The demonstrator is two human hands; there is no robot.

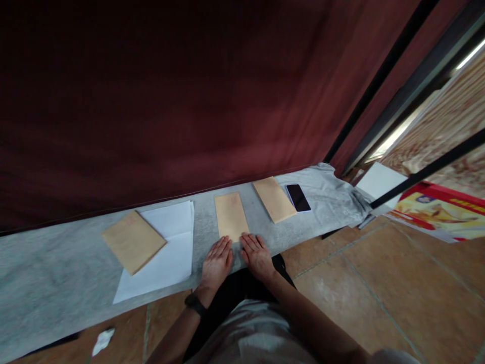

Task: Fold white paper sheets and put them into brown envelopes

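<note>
A tan paper envelope lies flat on the grey cloth-covered bench in front of me. Fingertips of my left hand rest at its near left corner, fingers stretched out and flat. At the near right corner lies my right hand, also flat with its fingers extended. Neither hand is wrapped around anything. To the right is a stack of tan envelopes. Another tan stack sits at the left, partly over white paper sheets.
A dark-screened phone lies right of the right-hand stack. The narrow bench runs along a dark red curtain. A red and yellow box stands at the right beside a black pole. White scrap lies on the tiled floor.
</note>
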